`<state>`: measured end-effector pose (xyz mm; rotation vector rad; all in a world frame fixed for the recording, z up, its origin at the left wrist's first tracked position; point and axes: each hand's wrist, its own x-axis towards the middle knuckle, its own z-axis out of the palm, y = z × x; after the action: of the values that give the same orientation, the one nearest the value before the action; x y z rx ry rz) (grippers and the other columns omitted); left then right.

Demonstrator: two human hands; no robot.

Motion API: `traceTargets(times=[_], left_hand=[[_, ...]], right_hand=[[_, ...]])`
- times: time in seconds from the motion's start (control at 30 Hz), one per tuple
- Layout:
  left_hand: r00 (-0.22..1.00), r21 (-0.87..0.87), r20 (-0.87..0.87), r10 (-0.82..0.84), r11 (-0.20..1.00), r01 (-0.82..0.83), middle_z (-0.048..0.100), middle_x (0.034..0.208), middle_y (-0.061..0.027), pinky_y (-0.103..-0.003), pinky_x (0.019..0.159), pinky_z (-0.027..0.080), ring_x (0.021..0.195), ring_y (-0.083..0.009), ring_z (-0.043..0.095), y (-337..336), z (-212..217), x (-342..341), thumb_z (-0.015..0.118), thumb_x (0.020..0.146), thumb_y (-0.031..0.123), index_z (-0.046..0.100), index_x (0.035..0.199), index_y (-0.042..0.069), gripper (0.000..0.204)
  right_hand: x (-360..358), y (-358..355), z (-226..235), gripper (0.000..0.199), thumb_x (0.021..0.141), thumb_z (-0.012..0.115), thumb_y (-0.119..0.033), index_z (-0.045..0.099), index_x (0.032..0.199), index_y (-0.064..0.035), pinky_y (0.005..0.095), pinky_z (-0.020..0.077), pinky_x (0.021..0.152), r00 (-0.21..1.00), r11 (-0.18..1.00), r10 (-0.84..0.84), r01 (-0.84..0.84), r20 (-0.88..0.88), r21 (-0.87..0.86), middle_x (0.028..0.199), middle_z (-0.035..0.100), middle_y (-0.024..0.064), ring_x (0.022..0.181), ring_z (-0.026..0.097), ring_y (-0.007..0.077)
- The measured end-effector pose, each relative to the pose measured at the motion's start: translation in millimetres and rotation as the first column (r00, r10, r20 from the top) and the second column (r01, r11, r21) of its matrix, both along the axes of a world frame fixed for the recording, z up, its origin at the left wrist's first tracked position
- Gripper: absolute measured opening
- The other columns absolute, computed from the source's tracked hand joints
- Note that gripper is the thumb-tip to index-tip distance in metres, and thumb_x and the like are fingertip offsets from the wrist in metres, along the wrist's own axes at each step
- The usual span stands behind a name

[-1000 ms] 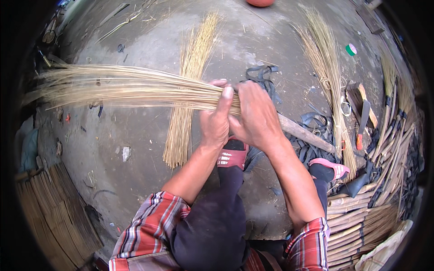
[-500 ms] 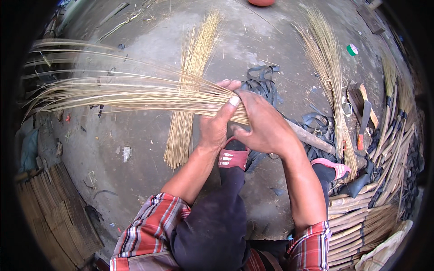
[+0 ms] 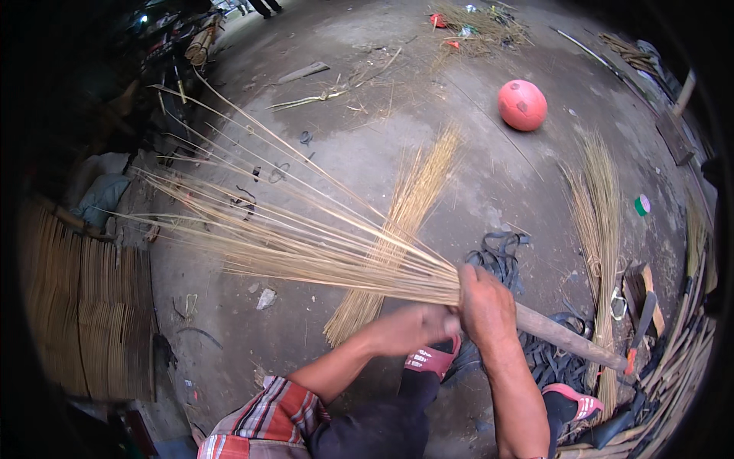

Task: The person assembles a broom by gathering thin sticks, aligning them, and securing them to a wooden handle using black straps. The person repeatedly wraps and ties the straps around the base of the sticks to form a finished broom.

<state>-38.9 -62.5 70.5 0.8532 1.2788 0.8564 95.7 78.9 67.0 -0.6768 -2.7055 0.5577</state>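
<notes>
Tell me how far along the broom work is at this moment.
Done: a fan of straw sticks already sits gathered against the wooden handle. In hand: the right hand grips the joint while the left hand works just below it. Left: loose straw bundles and lie unused on the floor, and no binding shows.

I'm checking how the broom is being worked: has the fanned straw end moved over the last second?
Yes. The fanned straw has swung up and spread wider, away from the loose straw bundle lying on the floor, with the right hand gripping its base.
</notes>
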Motion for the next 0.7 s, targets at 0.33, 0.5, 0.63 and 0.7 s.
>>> traceTargets(times=[0.33,0.5,0.63,0.7], left_hand=[[0.445,-0.126,-0.842,-0.306,0.913,0.388,0.075,0.109,-0.0222,-0.048,0.092,0.057,0.103,-0.0419,0.073,20,-86,83,0.084,0.079,0.046,0.064,0.127,0.000,0.069],[0.590,-0.365,-0.606,-0.533,0.846,0.389,0.076,0.104,-0.0236,-0.049,0.087,0.059,0.098,-0.0399,0.074,28,-147,128,0.085,0.070,0.044,0.073,0.110,0.003,0.058],[0.608,-0.322,-0.584,-0.538,0.841,0.435,0.076,0.091,-0.0214,-0.048,0.075,0.059,0.085,-0.0371,0.076,26,-171,133,0.080,0.071,0.044,0.077,0.096,0.005,0.046],[0.611,-0.319,-0.557,-0.563,0.824,0.468,0.076,0.094,-0.0239,-0.048,0.079,0.058,0.089,-0.0392,0.075,31,-175,135,0.079,0.071,0.043,0.078,0.102,0.005,0.049]], right_hand=[[120,-20,-120,0.006,0.089,0.060,-0.013,0.059,0.094,-0.0092,0.0432,0.0584,0.072,0.923,0.965,0.214,-0.251,0.320,0.078,0.089,0.067,0.0124,0.085,0.072,0.0310],[153,-36,-142,0.011,0.090,0.060,-0.017,0.063,0.099,-0.0106,0.0503,0.0543,0.091,0.905,0.993,0.107,-0.120,0.411,0.006,0.097,0.069,0.0103,0.099,0.070,0.0290],[173,-78,-146,0.079,0.086,0.065,-0.011,0.039,0.161,-0.0083,0.0682,0.0114,0.127,0.867,0.926,-0.376,0.338,0.327,0.167,0.165,0.040,0.0150,0.159,0.027,0.0348],[182,-108,-147,0.089,0.083,0.071,-0.012,0.033,0.163,-0.0029,0.0645,0.0124,0.128,0.728,0.738,-0.665,0.675,0.168,-0.006,0.166,0.036,0.0216,0.157,0.028,0.0412]])
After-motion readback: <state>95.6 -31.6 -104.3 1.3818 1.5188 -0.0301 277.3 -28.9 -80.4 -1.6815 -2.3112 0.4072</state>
